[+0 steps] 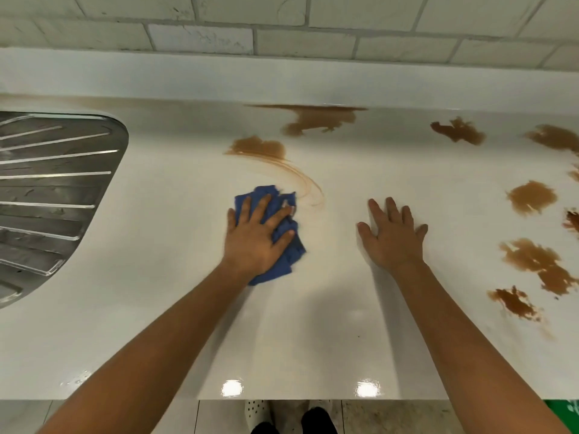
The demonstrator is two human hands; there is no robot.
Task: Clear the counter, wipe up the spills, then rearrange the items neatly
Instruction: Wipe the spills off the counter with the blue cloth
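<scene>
My left hand (255,234) presses flat, fingers spread, on a crumpled blue cloth (289,242) in the middle of the white counter (163,277). A thin curved brown smear (302,180) runs from the cloth up to a brown spill (258,147). A larger brown spill (319,119) lies at the back against the wall. Several more brown spills (532,197) spread over the right side. My right hand (393,236) rests flat on the bare counter with fingers straight, between the cloth and the right-hand spills.
A steel ribbed drainboard (53,198) is set into the counter at the left. White brick tiles (282,23) line the wall behind. The counter's front edge (282,397) runs along the bottom, with floor and feet below it.
</scene>
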